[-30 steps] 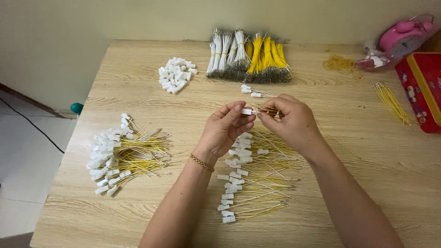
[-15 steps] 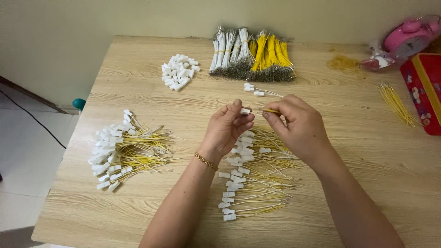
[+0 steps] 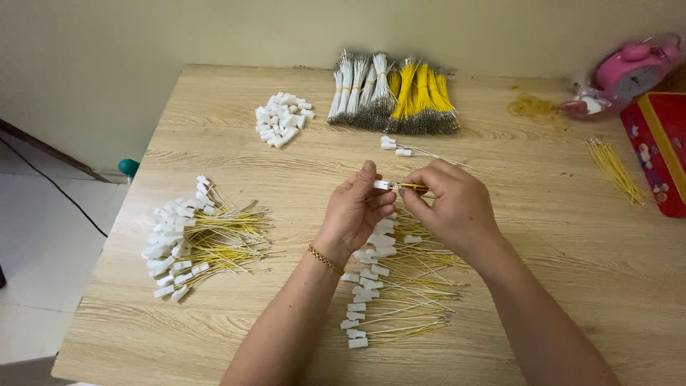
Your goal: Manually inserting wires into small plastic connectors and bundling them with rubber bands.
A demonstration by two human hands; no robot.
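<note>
My left hand pinches a small white plastic connector between thumb and forefinger. My right hand pinches a thin yellow wire whose tip meets the connector. Both hands hover over the middle of the wooden table. Beneath them lies a pile of white connectors with yellow and white wires attached.
A second pile of wired connectors lies at the left. Loose white connectors and bundles of white and yellow wires sit at the back. Loose yellow wires, a red box and a pink object are at the right.
The hands stay together over the pile with the connector and the wire; only small finger movements and a slight camera shift show.
</note>
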